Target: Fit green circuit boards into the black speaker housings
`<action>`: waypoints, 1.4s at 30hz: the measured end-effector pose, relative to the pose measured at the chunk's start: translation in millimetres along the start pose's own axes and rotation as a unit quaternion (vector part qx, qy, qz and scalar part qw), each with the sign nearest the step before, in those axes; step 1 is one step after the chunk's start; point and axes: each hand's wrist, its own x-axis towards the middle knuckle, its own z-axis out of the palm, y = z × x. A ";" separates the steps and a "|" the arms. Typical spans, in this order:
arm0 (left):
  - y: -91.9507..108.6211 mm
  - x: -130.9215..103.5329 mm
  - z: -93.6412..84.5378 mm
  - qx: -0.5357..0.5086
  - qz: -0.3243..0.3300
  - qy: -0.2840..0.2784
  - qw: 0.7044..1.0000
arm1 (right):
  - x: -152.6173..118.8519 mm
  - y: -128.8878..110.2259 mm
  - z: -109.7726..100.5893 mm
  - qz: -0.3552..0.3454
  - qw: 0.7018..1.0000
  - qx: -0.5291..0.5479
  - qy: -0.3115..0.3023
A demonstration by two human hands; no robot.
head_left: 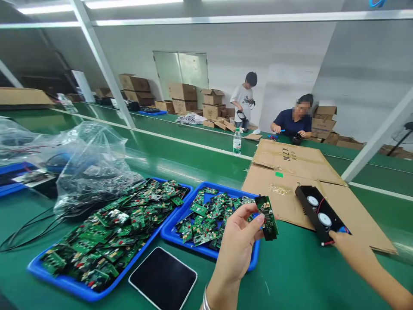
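**Circuit board raised, speaker housing on cardboard**

The green circuit board [267,218], dark at its ends, is held aloft, nearly upright. The open black housing [311,217], with two round speakers [324,219] and red wire [320,204], lies slantwise on flattened cardboard [348,211].

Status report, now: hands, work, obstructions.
Left hand pinching circuit board. Right hand at near end of speaker case. Flattened cardboard under case; blue tray behind left hand.

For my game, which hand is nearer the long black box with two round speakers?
Right. The right hand touches the box; the left hand, over to its left, holds a green circuit board.
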 end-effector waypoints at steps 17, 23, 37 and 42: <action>-21.0 -3.2 14.1 0.204 -0.013 -0.117 0.972 | -49.2 -173.4 -86.6 -0.026 0.961 0.269 -0.060; -7.5 2.0 -0.4 0.378 0.015 -0.080 0.922 | -36.2 -143.0 -84.4 -0.003 0.878 0.479 0.010; -45.7 -5.6 18.6 0.622 0.032 -0.198 0.757 | -54.5 -132.4 -97.6 0.030 0.739 0.662 0.125; -49.2 -10.7 21.1 0.626 0.030 -0.194 0.755 | -56.2 -129.1 -98.7 -0.042 0.823 0.526 0.209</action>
